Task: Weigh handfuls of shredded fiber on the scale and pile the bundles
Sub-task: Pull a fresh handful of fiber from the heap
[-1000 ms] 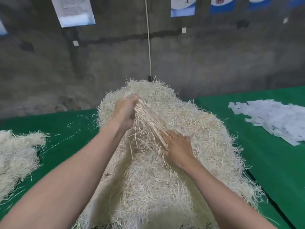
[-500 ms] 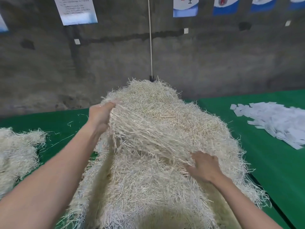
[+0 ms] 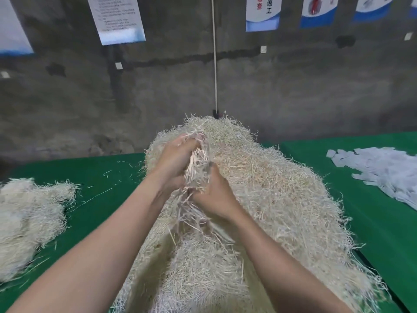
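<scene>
My left grip (image 3: 177, 159) and right grip (image 3: 215, 196) clutch a fiber handful (image 3: 196, 170) (strands tangled) atop the heap (image 3: 282, 199); next I'd pull it free for weighing.

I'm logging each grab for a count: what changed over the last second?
Half a second ago the hands were spread wide, stretching a sheet of fiber. Now the left hand and right hand have come back together over the big heap, both gripping one bunch of fiber. The heap, the smaller pile at left and the white slips on the green table stayed put.
</scene>
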{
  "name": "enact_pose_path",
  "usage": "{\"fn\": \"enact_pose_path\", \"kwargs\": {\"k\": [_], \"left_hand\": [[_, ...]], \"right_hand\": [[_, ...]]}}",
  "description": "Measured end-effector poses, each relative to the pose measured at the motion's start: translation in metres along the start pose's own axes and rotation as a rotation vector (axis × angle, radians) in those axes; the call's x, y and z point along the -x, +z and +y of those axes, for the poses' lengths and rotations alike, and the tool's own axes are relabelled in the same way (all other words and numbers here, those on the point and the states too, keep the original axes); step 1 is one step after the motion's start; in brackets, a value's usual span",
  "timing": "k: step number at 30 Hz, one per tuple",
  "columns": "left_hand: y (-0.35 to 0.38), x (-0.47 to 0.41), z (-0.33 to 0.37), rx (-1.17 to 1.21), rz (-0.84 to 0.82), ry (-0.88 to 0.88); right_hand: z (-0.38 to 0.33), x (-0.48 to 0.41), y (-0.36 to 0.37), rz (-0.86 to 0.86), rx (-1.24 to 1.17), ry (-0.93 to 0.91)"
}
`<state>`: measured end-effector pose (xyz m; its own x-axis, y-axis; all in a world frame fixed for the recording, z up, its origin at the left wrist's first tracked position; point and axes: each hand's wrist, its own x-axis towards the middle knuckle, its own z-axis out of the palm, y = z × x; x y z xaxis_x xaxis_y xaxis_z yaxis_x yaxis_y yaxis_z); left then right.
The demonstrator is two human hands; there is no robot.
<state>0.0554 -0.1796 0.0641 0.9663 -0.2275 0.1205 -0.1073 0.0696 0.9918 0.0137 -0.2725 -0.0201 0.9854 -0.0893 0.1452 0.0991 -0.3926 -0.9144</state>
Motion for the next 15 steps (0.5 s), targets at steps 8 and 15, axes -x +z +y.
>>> {"fn": "enact_pose_path", "kwargs": {"k": [8, 15], "left_hand": [[-0.029, -0.001, -0.017, 0.153, 0.174, -0.02], [-0.034, -0.006, -0.033, -0.102, 0.045, -0.03]], "right_hand": [[0.09, 0.028, -0.028, 0.067, 0.528, 0.094], [0.035, 0.04, -0.076, -0.083, -0.187, -0.056]]}}
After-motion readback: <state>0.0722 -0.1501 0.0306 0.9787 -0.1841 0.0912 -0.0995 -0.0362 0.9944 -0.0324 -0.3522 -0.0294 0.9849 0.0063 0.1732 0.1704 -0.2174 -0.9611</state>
